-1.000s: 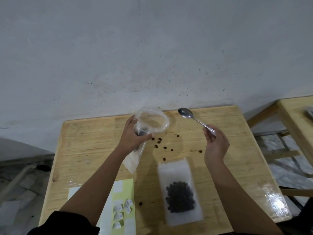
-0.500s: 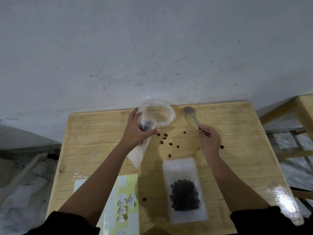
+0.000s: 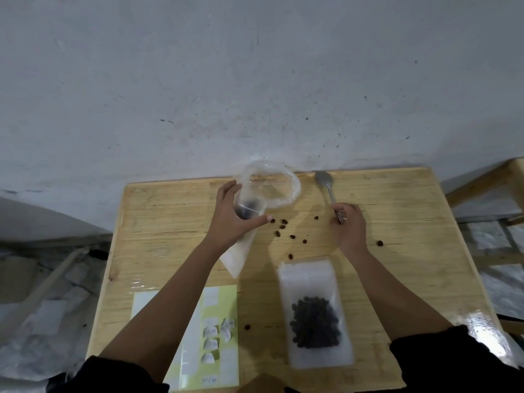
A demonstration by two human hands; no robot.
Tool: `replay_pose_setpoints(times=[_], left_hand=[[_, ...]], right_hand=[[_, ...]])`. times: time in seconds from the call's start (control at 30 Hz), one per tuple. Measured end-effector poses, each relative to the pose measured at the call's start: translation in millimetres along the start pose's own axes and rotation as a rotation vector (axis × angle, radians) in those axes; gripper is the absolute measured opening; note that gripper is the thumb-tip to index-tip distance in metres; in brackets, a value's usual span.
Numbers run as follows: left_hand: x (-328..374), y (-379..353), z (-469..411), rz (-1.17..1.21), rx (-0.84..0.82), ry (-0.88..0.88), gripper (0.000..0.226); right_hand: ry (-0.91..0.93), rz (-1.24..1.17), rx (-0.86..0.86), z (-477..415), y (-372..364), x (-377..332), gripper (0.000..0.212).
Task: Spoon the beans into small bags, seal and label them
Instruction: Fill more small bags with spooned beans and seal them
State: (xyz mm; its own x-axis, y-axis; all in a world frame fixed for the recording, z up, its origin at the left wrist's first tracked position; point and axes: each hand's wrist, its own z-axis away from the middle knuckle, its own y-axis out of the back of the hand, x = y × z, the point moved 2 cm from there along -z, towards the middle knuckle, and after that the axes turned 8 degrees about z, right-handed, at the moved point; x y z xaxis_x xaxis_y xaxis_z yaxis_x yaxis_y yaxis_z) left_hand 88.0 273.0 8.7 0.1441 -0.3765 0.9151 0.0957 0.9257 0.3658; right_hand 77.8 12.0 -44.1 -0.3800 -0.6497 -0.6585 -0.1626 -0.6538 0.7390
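Filling step in hand. Small bag (image 3: 247,212), few beans inside, is held in left hand (image 3: 228,222), grip curled round it; spoon (image 3: 326,184) is pinched at its handle by right hand (image 3: 350,229). Loose beans (image 3: 283,228) lie on tabletop (image 3: 170,222) between; scooping them is judged next

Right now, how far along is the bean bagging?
Done: one filled bag lies flat near the front edge; its seal is unclear and no label shows on it. In hand: the left hand grips a second bag holding only a few beans; the right hand holds the spoon, its bowl near the far table edge. Left: filling, gathering loose beans, sealing, labels from the label sheet.
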Motion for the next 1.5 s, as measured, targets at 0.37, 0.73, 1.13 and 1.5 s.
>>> replay_pose_setpoints(times=[0.37,0.73,1.13,1.5], left_hand=[[9,15,13,0.106,0.061,-0.032,0.096],[46,35,25,0.052,0.107,-0.29,0.098],[86,94,42,0.437,0.201,-0.353,0.021],[114,119,48,0.558,0.153,-0.377,0.023]], right_hand=[[-0.004,-0.104,0.053,14,12,-23,0.021],[0.496,-0.032,-0.525,75,44,-193,0.017],[0.496,-0.335,-0.02,82,59,-228,0.012],[0.514,-0.357,-0.07,101,63,-252,0.02]])
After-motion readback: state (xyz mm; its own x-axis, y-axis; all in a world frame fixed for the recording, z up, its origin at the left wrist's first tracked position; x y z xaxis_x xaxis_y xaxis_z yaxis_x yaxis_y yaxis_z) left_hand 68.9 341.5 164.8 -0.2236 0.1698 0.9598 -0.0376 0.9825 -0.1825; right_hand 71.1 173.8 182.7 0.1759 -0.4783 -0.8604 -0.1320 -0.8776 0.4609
